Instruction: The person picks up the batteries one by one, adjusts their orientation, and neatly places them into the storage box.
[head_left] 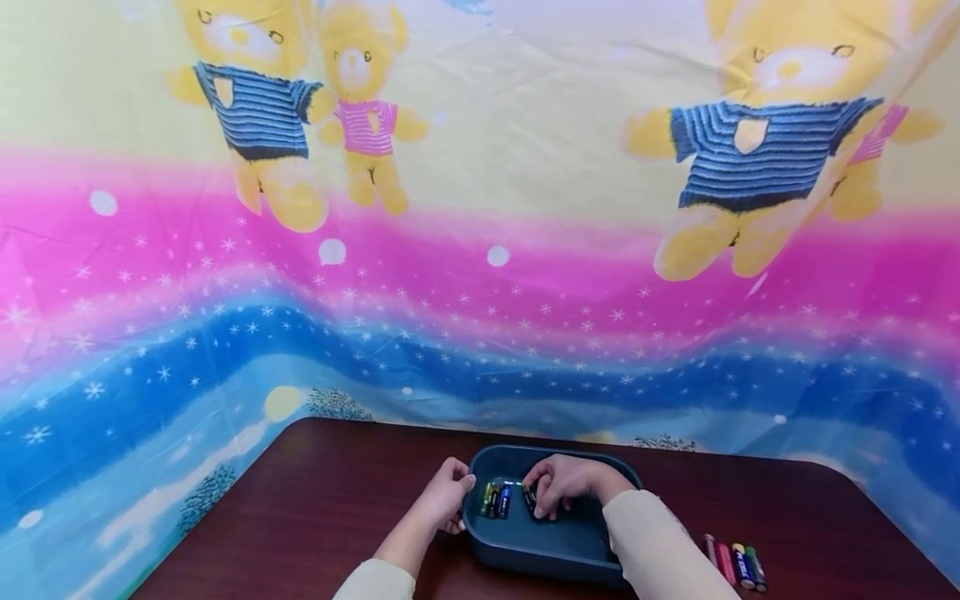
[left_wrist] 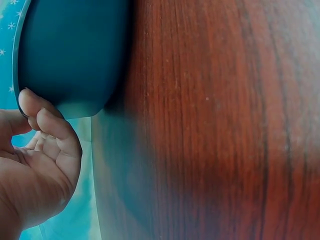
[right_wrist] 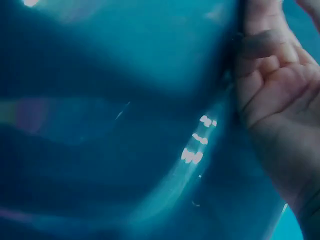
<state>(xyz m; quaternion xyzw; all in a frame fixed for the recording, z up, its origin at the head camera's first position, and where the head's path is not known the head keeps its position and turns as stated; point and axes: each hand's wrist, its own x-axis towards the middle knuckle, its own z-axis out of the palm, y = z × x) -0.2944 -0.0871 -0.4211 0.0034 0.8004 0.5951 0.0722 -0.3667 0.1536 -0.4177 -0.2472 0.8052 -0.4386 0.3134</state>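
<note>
- Cloth printed with teddy bears and snowflakes (head_left: 480, 250) hangs behind a dark reddish-brown wood-grain table (head_left: 337, 492), on which sits a dark blue-grey oblong tray (head_left: 532, 550), its long axis running left to right.
- Within that tray, toward its left end, a yellow-green battery (head_left: 487, 498), a black battery (head_left: 494, 504) and a blue battery (head_left: 505, 502) lie side by side, their long axes pointing roughly away from the person, across the tray's length.
- Just right of the blue battery, with a narrow gap between, is a dark battery (head_left: 529, 500); its far end leans a little left, so it is not quite parallel to the row. This gap and slight angle look like the relation that matters most.
- The right hand (head_left: 573, 483) reaches in from the right, thumb and fingertips together on the dark battery in what looks like a pinch; the right wrist view does not show the contact.
- The left hand (head_left: 446, 492) is clamped on the tray's left rim, nearer the row's outer side but outside the tray's hollow.
- On the table right of the tray, beyond the right sleeve (head_left: 667, 550), a second row of four batteries (head_left: 742, 567) lies, well apart from both hands.
</note>
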